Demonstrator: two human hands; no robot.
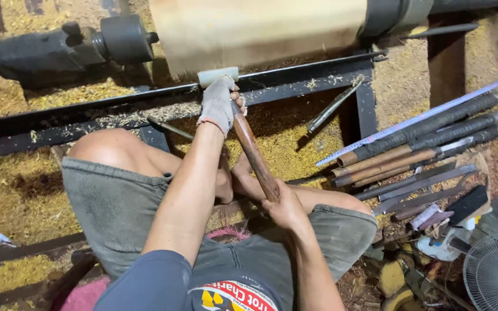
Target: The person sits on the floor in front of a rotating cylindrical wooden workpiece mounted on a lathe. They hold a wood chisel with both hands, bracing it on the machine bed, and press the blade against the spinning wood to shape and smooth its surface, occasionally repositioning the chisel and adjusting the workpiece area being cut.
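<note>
left hand (218,103), gloved, clamped on chisel (253,151) front by wooden blank (260,31); right hand (286,207) gripping its handle end

1. Warm overhead light; sawdust-strewn floor (24,190) bright yellow.
2. Pale spinning wooden cylinder (260,29) smeared by motion blur, slightly overexposed.
3. Deep shadow under the black metal lathe rail (116,112).
4. Edges slightly curved.

Floor (12,190) covered in wood shavings; row of long-handled turning tools (416,150) (right side); small fan (494,273).
</note>
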